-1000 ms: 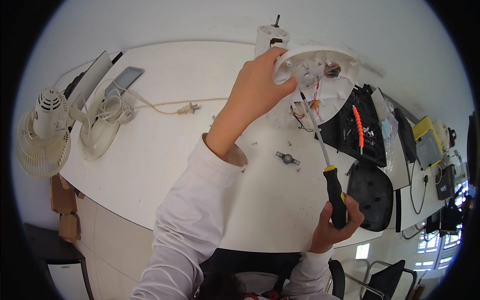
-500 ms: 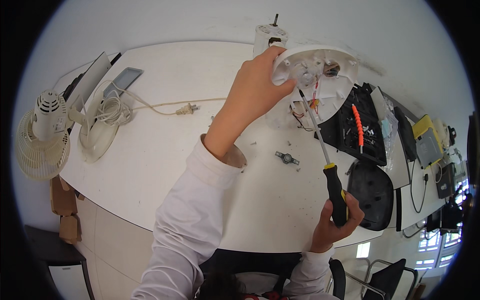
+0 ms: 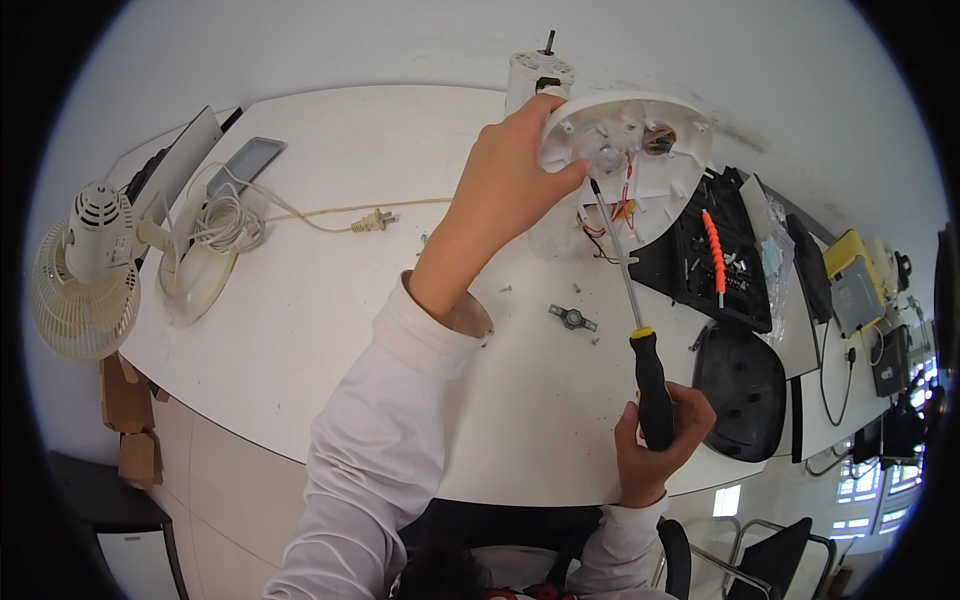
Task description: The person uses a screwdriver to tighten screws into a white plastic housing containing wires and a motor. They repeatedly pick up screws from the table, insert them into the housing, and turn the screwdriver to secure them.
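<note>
My left hand grips the left rim of a white plastic fan base, tilted up so its hollow inside with ribs, red wires and a clear round part faces me. A screwdriver with a black and yellow handle is in my right hand, fingers wrapped round the handle. Its long shaft points up and away, the tip close to my left thumb at the clear part; whether it touches a screw cannot be seen. Behind the base stands a white fan motor with an upright shaft.
A small dark metal bracket and several screws lie mid-table. To the right are a black tool case, an orange flexible bit extension and a black cover. At left stand a caged fan, a coiled cord and a plug.
The screwdriver's handle has swung left in my right hand, and its tip has shifted slightly left. The fan base has moved slightly left, with my left hand still on it.
</note>
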The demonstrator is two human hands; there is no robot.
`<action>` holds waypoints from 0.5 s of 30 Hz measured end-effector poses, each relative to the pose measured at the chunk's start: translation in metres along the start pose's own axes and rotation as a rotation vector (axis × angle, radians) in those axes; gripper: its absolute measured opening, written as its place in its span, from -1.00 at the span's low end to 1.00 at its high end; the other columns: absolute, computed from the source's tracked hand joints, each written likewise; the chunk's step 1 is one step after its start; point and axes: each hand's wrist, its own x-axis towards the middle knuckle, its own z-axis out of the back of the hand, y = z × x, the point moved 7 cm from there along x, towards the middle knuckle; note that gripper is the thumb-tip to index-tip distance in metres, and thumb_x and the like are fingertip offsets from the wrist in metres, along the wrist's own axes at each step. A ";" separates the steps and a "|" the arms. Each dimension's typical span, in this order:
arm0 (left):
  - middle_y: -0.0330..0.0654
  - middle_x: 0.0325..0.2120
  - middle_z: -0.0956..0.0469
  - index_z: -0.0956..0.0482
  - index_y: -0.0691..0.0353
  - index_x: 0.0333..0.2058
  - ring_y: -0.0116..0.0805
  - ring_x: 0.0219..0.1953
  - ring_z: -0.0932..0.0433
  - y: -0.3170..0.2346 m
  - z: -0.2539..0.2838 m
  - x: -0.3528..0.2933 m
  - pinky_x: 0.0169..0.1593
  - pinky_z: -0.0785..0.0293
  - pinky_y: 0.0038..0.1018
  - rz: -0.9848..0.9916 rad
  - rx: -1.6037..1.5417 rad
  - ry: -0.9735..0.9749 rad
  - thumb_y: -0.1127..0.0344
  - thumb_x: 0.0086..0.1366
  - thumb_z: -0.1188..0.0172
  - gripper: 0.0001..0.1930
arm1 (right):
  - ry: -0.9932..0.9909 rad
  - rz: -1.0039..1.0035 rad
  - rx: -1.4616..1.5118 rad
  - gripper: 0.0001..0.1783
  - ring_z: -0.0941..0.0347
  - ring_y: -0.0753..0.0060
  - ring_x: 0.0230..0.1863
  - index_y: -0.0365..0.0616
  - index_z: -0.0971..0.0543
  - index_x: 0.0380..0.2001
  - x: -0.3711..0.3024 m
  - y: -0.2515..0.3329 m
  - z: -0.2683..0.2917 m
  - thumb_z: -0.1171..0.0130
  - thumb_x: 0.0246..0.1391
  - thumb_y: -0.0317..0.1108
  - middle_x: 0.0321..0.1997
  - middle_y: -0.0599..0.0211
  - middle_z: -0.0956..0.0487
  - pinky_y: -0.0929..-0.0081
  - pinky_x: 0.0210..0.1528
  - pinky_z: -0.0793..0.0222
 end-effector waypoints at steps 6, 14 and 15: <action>-0.20 -0.46 -0.48 -0.43 0.25 -0.05 -0.40 -0.42 -0.35 -0.001 -0.001 0.000 -0.29 -0.34 -0.50 0.002 0.005 0.000 0.24 0.00 -0.34 -0.48 | 0.040 -0.117 0.145 -0.45 -0.56 0.34 -0.37 -0.26 -0.26 -0.13 -0.004 -0.008 -0.004 -0.33 -0.17 -0.55 -0.31 0.12 -0.51 0.54 -0.24 -0.48; -0.22 -0.46 -0.47 -0.44 0.26 -0.05 -0.41 -0.42 -0.33 -0.002 0.001 -0.001 -0.29 -0.32 -0.51 0.033 -0.007 0.023 0.28 -0.01 -0.33 -0.49 | 0.043 -0.174 -0.005 -0.66 -0.45 0.55 -0.51 -0.26 -0.32 -0.20 0.003 -0.001 -0.001 -0.14 0.08 -0.27 -0.41 0.14 -0.60 0.68 -0.42 -0.29; -0.22 -0.46 -0.46 -0.44 0.26 -0.06 -0.42 -0.42 -0.33 -0.002 0.001 -0.001 -0.30 -0.32 -0.51 0.035 -0.003 0.024 0.28 -0.01 -0.33 -0.50 | 0.051 -0.237 -0.035 -0.67 -0.39 0.65 -0.54 -0.24 -0.34 -0.22 0.003 -0.001 0.001 -0.08 0.14 -0.18 -0.40 0.16 -0.60 0.73 -0.48 -0.20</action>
